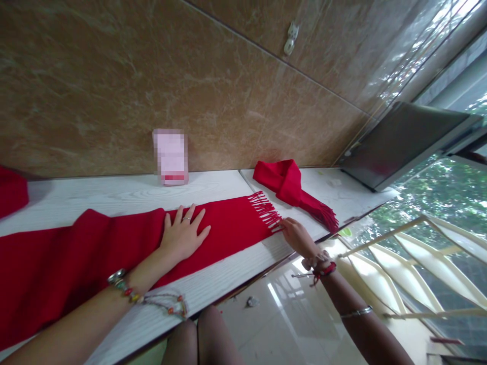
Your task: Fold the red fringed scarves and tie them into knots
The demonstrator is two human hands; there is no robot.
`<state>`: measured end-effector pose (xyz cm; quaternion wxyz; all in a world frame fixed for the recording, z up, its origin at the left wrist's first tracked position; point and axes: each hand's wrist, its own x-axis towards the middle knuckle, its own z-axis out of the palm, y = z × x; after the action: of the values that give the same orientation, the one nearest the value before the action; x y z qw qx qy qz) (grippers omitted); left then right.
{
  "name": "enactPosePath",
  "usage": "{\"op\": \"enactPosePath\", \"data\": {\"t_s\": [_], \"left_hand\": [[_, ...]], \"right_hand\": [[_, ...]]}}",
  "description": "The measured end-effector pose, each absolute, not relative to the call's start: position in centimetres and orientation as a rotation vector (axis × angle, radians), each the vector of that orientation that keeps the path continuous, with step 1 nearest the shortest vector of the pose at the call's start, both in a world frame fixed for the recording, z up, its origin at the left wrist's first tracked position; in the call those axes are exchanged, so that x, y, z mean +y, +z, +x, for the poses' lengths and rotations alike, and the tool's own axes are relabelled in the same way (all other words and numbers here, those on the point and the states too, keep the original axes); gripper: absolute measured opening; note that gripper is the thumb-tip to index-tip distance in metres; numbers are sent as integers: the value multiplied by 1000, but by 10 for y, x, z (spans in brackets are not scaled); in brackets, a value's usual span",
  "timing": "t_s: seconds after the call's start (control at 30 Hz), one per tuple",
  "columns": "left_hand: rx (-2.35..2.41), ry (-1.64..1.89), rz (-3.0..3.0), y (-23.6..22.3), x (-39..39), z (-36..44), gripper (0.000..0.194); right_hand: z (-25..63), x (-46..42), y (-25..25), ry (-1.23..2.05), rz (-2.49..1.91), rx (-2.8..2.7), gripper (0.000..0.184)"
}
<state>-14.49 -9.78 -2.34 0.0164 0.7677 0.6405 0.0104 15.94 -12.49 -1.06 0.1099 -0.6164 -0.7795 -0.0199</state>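
Observation:
A long red scarf (224,223) lies spread along the white wood-grain table (220,286), with its fringed end toward the right and its left part rumpled. My left hand (185,235) rests on the scarf with fingers spread, pressing it flat. At the fringe's near corner, my right hand (298,234) has its fingers pinched on the end strands. Just beyond the fringe lies a second red scarf (283,182), looped over itself with its tassels hanging toward the table edge.
A blurred pink box (171,157) stands against the brown marbled wall (114,91). More red cloth (11,191) lies at the far left. A dark grey appliance (403,144) stands at the right end. On the right is a pale slatted rack (384,274) by the window.

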Motion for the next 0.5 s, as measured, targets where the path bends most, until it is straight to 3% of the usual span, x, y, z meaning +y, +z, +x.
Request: {"op": "enactPosePath", "data": {"t_s": [0.1, 0.23, 0.4, 0.5], "left_hand": [[1997, 41, 2396, -23, -99, -144, 54], [1998, 62, 2397, -24, -100, -144, 53], [1993, 87, 2364, -25, -99, -143, 53], [2006, 97, 2362, -25, -99, -143, 53]], "right_hand": [[172, -116, -7, -133, -1897, -2184, 33], [146, -103, -7, -147, -1573, -2184, 35], [74, -82, -27, -24, -1317, -2474, 50], [61, -70, -37, 44, -1330, -2630, 49]]}}
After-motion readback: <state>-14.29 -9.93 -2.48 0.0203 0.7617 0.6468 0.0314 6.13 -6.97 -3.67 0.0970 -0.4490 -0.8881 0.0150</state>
